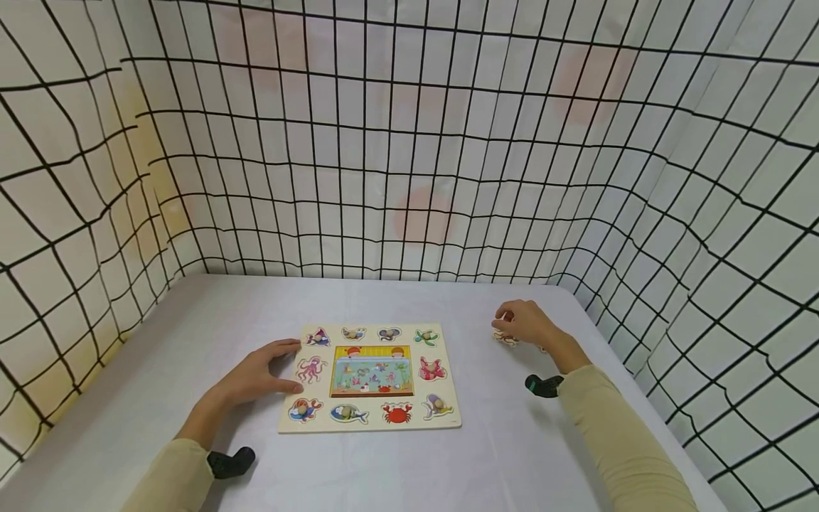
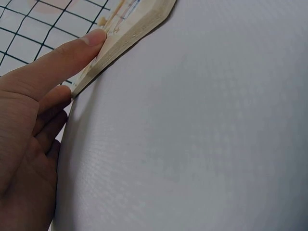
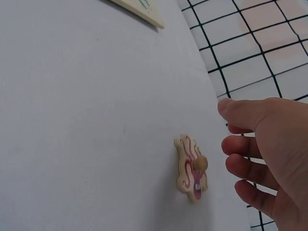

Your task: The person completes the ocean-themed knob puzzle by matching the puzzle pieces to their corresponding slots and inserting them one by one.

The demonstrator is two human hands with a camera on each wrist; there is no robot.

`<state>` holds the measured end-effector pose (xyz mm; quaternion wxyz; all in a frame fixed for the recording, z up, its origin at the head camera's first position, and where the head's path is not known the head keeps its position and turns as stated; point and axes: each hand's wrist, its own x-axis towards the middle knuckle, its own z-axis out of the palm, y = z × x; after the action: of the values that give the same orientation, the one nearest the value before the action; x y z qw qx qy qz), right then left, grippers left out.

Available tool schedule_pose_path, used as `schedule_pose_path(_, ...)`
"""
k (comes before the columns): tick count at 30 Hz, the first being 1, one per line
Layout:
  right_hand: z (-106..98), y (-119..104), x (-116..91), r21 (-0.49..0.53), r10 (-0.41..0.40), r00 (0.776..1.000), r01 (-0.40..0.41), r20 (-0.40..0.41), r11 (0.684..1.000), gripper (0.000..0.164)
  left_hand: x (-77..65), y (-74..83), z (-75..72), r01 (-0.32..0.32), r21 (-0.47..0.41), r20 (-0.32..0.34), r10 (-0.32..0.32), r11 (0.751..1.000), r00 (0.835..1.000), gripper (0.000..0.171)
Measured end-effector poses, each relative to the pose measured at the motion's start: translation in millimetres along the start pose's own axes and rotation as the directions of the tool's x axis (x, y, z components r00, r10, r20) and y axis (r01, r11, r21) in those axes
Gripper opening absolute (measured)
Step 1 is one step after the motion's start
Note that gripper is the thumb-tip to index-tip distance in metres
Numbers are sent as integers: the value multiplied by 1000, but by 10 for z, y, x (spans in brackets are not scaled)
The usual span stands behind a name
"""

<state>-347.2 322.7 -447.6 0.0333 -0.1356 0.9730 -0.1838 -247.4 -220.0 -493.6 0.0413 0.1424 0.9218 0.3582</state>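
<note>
A wooden knob puzzle board (image 1: 371, 425) lies flat on the table, with sea-animal shapes around a printed aquarium picture. My left hand (image 1: 259, 373) is spread at its left edge, and in the left wrist view the thumb (image 2: 94, 41) rests on the board's rim. To the right of the board, my right hand (image 1: 521, 321) is raised over an octopus puzzle piece (image 3: 191, 168) with a round wooden knob. Its fingers are loosely bent and hold nothing; in the right wrist view a gap separates them from the piece. The board's octopus spot (image 1: 311, 370) shows no knob.
White cloth covers the table (image 1: 358, 476). A black wire grid (image 1: 384, 153) stands along the back and both sides, with white sheeting behind it. Part of another small piece (image 1: 542, 349) peeks out beside the right wrist. Each wrist wears a black strap-on device (image 1: 544, 386).
</note>
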Motion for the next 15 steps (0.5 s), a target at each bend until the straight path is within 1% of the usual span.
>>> schedule_pose_path(4, 50, 91, -14, -18, 27, 1000, -27, -16, 999, 28, -3, 4, -6, 3, 0, -1, -3, 1000, 1000, 91)
schedule_pose_path(9, 207, 202, -34, -64, 47, 998, -49, -32, 997, 24, -5, 9, -4, 9, 0, 0, -9, 1000, 1000, 91)
schedule_pose_path(12, 283, 229, -67, -67, 59, 995, -64, -83, 996, 22, -3, 14, -1, 2, -4, 0, -2, 1000, 1000, 91)
schedule_pose_path(15, 332, 234, -93, -41, 56, 988, -63, -144, 997, 22, -8, 15, 0, 4, 0, -2, -4, 1000, 1000, 91)
